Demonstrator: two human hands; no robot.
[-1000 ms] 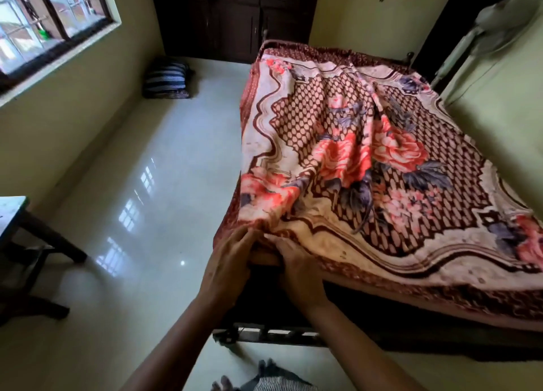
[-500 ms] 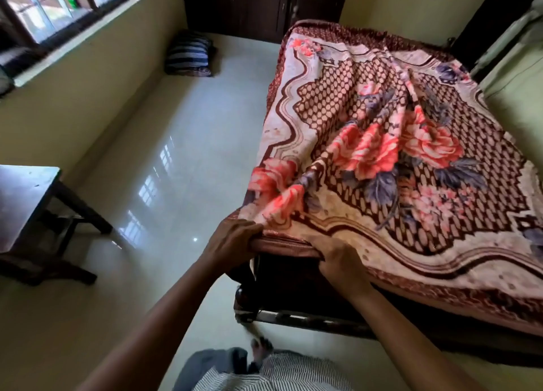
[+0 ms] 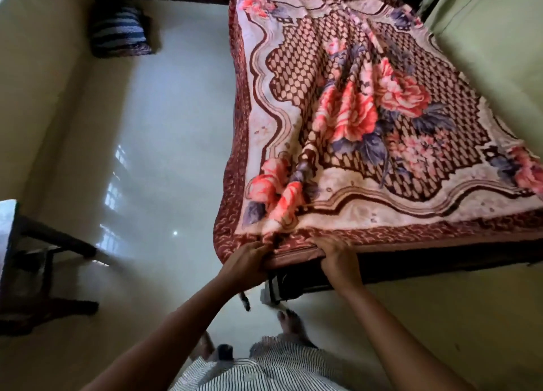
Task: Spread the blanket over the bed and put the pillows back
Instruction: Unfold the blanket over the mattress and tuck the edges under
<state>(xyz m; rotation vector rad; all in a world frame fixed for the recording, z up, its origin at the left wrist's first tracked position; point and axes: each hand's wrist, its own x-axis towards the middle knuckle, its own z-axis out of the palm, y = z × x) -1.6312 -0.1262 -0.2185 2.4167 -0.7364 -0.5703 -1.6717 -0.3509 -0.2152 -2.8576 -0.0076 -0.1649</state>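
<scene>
A floral blanket (image 3: 367, 132) with red roses and a maroon border covers the bed (image 3: 440, 261), with long creases running down its middle. At the near left corner, my left hand (image 3: 245, 262) grips the blanket's maroon hem. My right hand (image 3: 338, 258) grips the same hem a little further right along the bed's foot edge. A striped pillow (image 3: 120, 33) lies on the floor by the far left wall.
A dark wooden table (image 3: 35, 243) stands at the left on the glossy tiled floor (image 3: 164, 155). A green wall (image 3: 493, 43) runs along the bed's right side. My bare feet (image 3: 291, 323) stand just short of the bed's corner.
The blanket's near edge has come down over the foot of the bed, its border now showing. My hands have drawn further apart along the hem. The view has tilted downward.
</scene>
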